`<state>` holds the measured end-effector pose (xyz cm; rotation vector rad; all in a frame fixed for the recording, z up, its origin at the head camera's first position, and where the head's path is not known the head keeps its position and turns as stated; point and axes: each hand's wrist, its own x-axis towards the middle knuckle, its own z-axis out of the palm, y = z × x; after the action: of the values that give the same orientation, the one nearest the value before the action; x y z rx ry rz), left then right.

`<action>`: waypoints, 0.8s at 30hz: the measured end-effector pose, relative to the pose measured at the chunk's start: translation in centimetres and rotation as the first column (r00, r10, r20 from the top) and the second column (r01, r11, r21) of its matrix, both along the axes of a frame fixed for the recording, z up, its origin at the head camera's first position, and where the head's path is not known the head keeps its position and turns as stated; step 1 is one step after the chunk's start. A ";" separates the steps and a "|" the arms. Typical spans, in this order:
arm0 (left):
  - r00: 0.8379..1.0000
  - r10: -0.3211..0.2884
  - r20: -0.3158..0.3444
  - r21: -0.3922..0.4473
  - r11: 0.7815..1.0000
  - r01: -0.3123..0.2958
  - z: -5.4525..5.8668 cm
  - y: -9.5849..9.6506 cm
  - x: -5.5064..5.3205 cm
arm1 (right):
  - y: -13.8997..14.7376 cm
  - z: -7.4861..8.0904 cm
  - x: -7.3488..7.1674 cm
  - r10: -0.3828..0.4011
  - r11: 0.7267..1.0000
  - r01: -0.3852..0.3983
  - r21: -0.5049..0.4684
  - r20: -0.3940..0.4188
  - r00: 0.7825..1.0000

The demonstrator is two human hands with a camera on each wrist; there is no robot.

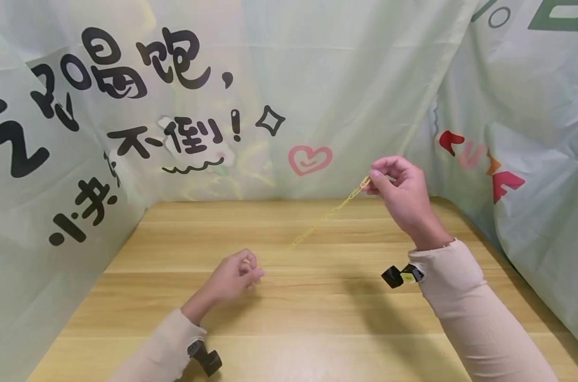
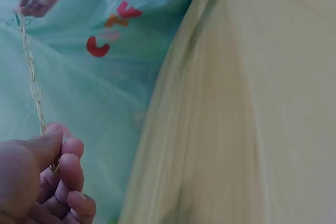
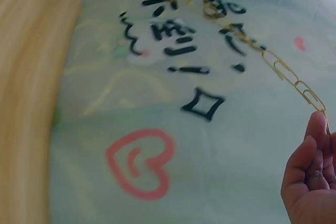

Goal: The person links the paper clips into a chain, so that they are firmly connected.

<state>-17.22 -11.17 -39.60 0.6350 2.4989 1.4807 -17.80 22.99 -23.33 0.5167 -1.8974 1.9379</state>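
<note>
A chain of gold-coloured paper clips [image 1: 352,196] stretches slantwise through the air between the two hands. My right hand [image 1: 405,196] is the higher one and pinches the chain's upper end between thumb and fingers. Lower down, over the table, my left hand [image 1: 232,279] pinches the other end. In the left wrist view the chain [image 2: 36,92] runs up from the left thumb and fingertips to the right hand. Single linked clips [image 3: 308,94] show clearly near the right fingertips in the right wrist view; farther off they blur.
Beneath the hands is a wood-grain table [image 1: 298,318]. Pale green sheeting [image 1: 365,79] with printed black characters and a pink heart hangs behind and at both sides. Each sleeve cuff carries a small black camera [image 1: 205,358].
</note>
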 end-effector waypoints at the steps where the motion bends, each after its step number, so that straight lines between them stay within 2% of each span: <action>1: 1.000 0.008 -0.004 0.000 1.000 -0.008 0.1 -0.3 -0.1 | 0.3 -0.5 -0.1 -0.010 1.000 0.009 0.007 0.006 1.000; 5: 1.000 0.027 0.002 0.007 1.000 -0.027 0.2 -1.3 0.0 | 1.5 -2.6 -0.2 -0.035 0.998 0.033 0.045 0.052 0.998; 10: 0.998 0.049 0.039 0.065 0.997 -0.052 0.5 -2.4 0.1 | 2.6 -5.2 -0.1 -0.082 0.991 0.071 0.114 0.095 0.992; 12: 0.997 0.066 0.032 0.076 0.995 -0.068 0.6 -2.6 0.1 | 2.9 -6.1 -0.1 -0.091 0.988 0.077 0.131 0.110 0.990; 14: 0.996 0.091 0.014 0.059 0.994 -0.092 0.8 -2.8 0.0 | 3.2 -6.8 -0.1 -0.075 0.991 0.059 0.121 0.133 0.988; 18: 0.991 0.132 -0.012 0.027 0.991 -0.132 0.9 -3.0 -0.2 | 3.5 -8.0 -0.1 0.009 1.000 -0.013 0.023 0.185 0.983; 21: 0.991 0.133 -0.010 0.023 0.991 -0.132 0.8 -3.2 -0.2 | 3.8 -8.7 0.0 0.027 1.000 -0.026 -0.012 0.214 0.977; 24: 0.993 0.121 -0.003 0.037 0.992 -0.121 0.9 -3.4 -0.1 | 4.0 -9.5 0.1 0.012 1.000 -0.012 0.000 0.244 0.970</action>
<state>-17.37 -14.53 -38.75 0.5018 2.5614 1.5716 -17.71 26.96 -32.79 0.3014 -2.0462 2.0901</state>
